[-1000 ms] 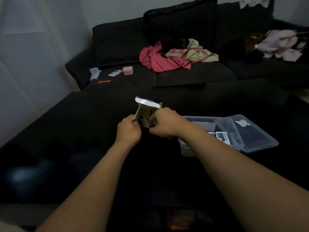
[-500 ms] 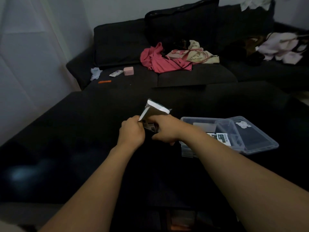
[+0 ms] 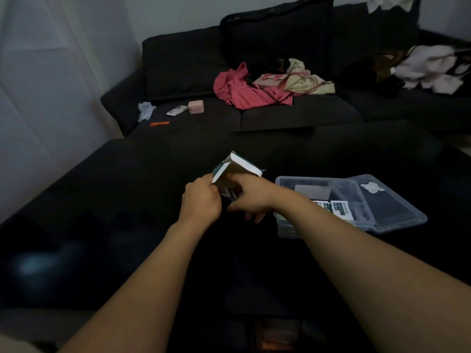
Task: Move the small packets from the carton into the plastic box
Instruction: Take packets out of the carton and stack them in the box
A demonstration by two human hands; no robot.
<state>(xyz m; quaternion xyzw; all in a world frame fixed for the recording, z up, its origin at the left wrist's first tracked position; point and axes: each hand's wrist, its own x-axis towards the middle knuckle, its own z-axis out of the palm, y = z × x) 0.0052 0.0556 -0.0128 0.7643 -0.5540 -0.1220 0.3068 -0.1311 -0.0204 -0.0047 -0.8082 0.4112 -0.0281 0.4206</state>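
Note:
A small white and green carton (image 3: 238, 167) stands open above the dark table, tilted to the right. My left hand (image 3: 201, 200) grips its left flap and side. My right hand (image 3: 251, 196) reaches into the carton's mouth and pinches a small printed packet (image 3: 229, 196) that shows between the two hands. To the right sits the clear plastic box (image 3: 285, 182), open, with its lid (image 3: 397, 210) lying beside it. A few white and green packets (image 3: 340, 208) lie inside the box, partly hidden by my right forearm.
The dark table (image 3: 127, 212) runs under both arms. Behind it a black sofa (image 3: 293, 115) holds a red cloth (image 3: 244, 93), a pink bag (image 3: 272, 80), a small pink box (image 3: 195, 106), a tube (image 3: 176, 110) and an orange strip (image 3: 159, 123).
The carton has tipped further to the right and its flap has swung open. My right hand has drawn back a little from the carton's mouth with the packet.

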